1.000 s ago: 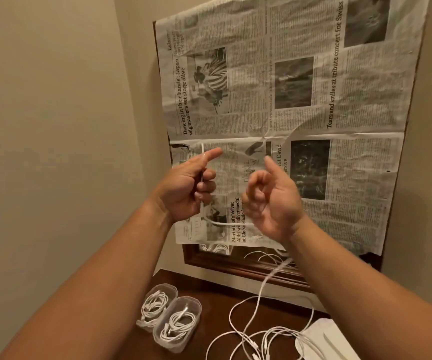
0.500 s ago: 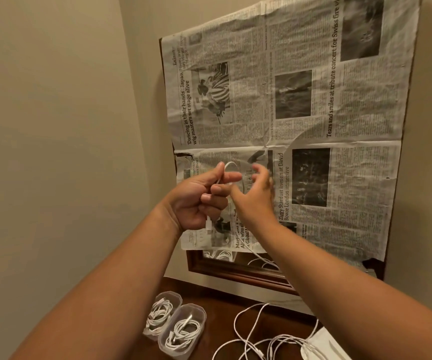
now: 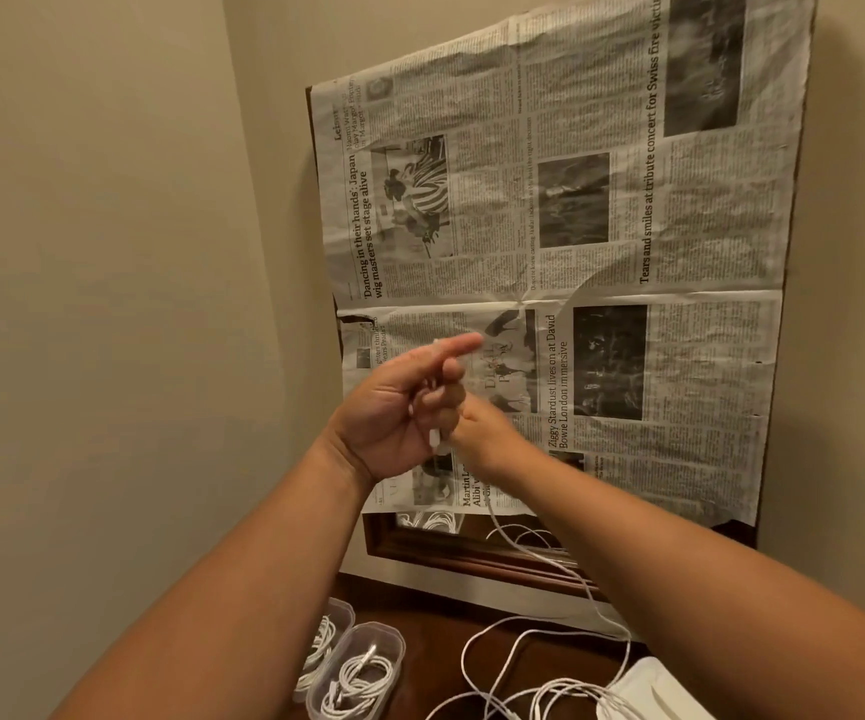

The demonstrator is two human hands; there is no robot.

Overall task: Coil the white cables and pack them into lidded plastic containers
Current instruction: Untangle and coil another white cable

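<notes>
A single wide-angle view from the person's head, facing forward into a room corner and tipped a little downward. Both forearms reach away from the lens, and the left hand [image 3: 394, 407] and right hand [image 3: 482, 433] meet close in front, near mid-frame. Beyond them the grey printed newspaper sheet [image 3: 601, 122] fills the far wall. The dark brown wooden tabletop [image 3: 420, 621] shows only along the bottom edge, low and near.

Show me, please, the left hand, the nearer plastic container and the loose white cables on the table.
left hand [image 3: 394, 407]: head view, on the palm.
nearer plastic container [image 3: 374, 628]: head view, on its far rim.
loose white cables [image 3: 557, 688]: head view, on the tangle of strands.
</notes>
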